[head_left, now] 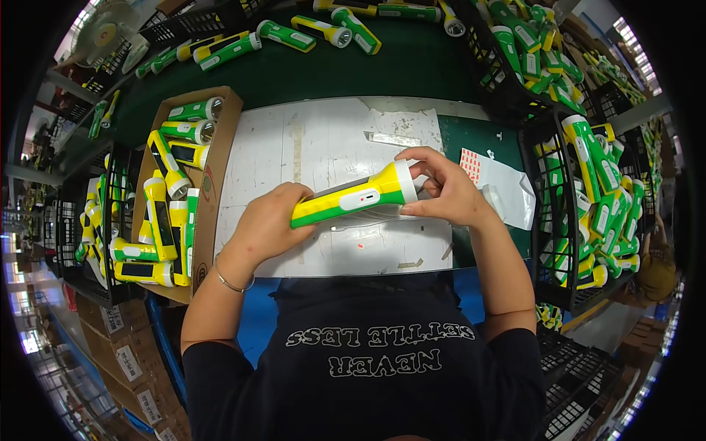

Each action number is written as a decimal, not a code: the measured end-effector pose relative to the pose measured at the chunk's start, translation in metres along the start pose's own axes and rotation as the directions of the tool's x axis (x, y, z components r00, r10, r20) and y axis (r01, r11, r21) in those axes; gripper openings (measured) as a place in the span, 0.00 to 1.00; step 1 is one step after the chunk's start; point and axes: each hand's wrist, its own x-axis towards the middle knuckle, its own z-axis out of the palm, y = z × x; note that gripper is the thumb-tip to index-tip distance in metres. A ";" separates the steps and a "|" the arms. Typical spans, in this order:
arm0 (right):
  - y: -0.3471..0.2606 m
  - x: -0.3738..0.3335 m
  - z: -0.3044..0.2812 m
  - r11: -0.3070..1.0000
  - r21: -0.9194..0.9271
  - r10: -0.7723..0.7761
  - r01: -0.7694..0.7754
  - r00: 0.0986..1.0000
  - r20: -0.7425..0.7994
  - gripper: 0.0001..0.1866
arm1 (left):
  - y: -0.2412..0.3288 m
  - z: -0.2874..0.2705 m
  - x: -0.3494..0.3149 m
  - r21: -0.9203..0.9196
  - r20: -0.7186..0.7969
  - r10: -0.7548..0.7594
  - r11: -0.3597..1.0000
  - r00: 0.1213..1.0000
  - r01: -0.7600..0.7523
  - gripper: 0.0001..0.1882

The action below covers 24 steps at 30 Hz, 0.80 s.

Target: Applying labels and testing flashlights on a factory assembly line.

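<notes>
A yellow and green flashlight (pixel 346 200) with a white head lies level across my hands, above a white work board (pixel 268 151). A pale side plate with a small slot and a red dot shows on its body, and a dark panel runs along its top. My left hand (pixel 271 220) is closed round its tail end. At the white head rim, my right hand (pixel 452 189) has its thumb and fingers curled round the edge, pinching it. The lens faces into my right palm and is hidden.
To the left stands a cardboard box (pixel 224 140) of similar flashlights. Black crates (pixel 546 220) full of them stand at the right. More flashlights (pixel 287 35) lie along the far green tabletop (pixel 353 73). A sheet of red stickers (pixel 469 166) and a plastic bag (pixel 518 202) lie by my right hand.
</notes>
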 end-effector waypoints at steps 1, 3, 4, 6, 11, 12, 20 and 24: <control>0.000 0.001 0.000 1.000 0.000 0.003 -0.003 1.000 0.002 0.38 | 0.000 -0.003 -0.002 0.002 0.003 -0.001 1.000 1.000 0.001 0.19; -0.002 0.004 0.003 0.997 0.067 0.029 -0.031 0.999 0.026 0.38 | 0.003 -0.003 0.002 -0.055 0.048 0.014 0.998 0.999 -0.011 0.19; -0.004 0.006 0.006 0.998 0.050 0.040 -0.043 0.997 0.058 0.38 | 0.006 -0.002 0.005 -0.111 0.093 0.038 0.993 0.995 -0.028 0.20; -0.007 0.014 0.018 0.999 0.039 0.006 -0.011 0.992 0.129 0.36 | 0.019 0.002 0.014 -0.271 0.105 0.077 0.961 0.992 -0.046 0.22; 0.031 0.030 0.052 0.842 -0.538 -0.132 0.042 0.982 -0.131 0.23 | 0.003 0.027 0.021 -0.667 0.077 -0.100 0.735 0.992 0.126 0.34; 0.032 0.025 0.066 0.790 -0.611 -0.148 0.051 0.983 -0.110 0.20 | 0.002 0.030 0.022 -0.668 0.079 -0.098 0.733 0.992 0.125 0.34; 0.040 0.020 0.062 0.958 -0.288 -0.060 0.014 0.986 -0.153 0.10 | 0.001 0.054 0.027 -0.812 0.043 -0.190 0.566 0.981 0.145 0.40; 0.036 0.021 0.045 0.998 0.005 0.060 -0.059 0.994 -0.086 0.09 | 0.000 0.065 0.034 -0.670 -0.028 -0.132 0.739 0.991 0.079 0.40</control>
